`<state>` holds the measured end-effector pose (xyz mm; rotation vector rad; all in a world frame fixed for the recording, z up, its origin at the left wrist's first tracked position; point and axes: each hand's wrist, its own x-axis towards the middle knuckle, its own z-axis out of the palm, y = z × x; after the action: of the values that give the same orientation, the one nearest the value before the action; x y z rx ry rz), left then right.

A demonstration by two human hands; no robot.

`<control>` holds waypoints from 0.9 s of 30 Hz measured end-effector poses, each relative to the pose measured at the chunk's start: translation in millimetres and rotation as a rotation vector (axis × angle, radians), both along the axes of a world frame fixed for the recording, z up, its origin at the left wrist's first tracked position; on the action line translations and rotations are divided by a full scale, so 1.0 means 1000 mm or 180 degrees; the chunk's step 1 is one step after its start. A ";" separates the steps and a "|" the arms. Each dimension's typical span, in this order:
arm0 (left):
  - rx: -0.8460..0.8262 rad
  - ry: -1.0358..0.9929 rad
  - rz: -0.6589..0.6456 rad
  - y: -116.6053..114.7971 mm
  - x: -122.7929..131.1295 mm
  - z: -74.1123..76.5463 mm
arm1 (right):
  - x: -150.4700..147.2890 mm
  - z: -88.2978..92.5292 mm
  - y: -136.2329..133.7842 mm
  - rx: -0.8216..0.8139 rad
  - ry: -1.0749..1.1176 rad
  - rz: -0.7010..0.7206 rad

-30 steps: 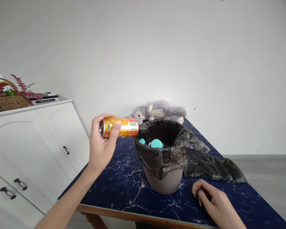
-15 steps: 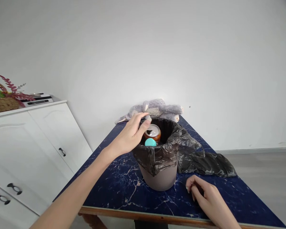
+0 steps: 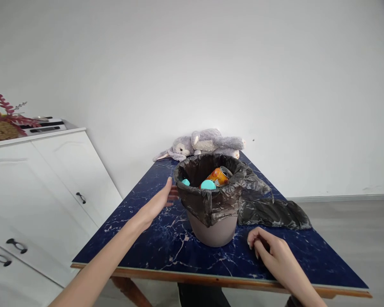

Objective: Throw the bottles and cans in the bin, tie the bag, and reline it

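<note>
A grey-brown trash bin lined with a black plastic bag stands on the blue table. Inside it an orange drink can lies tilted, its top facing right. Beside the can is a turquoise round cap, and a second turquoise piece shows by the left rim; what they belong to is hidden. My left hand is open at the bin's left side, fingers stretched out near or against the bag. On the table right of the bin rests my right hand, fingers loosely curled, nothing visible in them.
A grey plush rabbit lies behind the bin against the wall. The bag's loose end spreads over the table to the right. At left, a white cabinet carries a wicker basket with plants.
My left hand has moved from above the bin down to its left side. The can has tipped from upright onto its side, and the view has shifted slightly. My right hand stays put.
</note>
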<state>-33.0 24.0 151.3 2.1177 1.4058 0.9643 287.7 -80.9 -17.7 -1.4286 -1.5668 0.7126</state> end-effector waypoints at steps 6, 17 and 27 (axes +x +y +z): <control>-0.2349 -0.1387 -0.0272 0.006 -0.007 -0.014 | 0.001 0.003 0.002 -0.0038 0.0155 0.0135; -0.1991 -0.2267 -0.0263 0.009 -0.001 -0.036 | -0.001 0.002 0.004 -0.0001 0.0245 0.0087; -0.0482 -0.0697 -0.0052 -0.018 -0.035 -0.123 | -0.001 -0.010 0.009 0.0061 0.0164 -0.0065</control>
<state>-68.5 5.9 28.0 1.8505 1.3072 1.0154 286.6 -72.3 -27.4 -1.3997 -1.5136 0.7150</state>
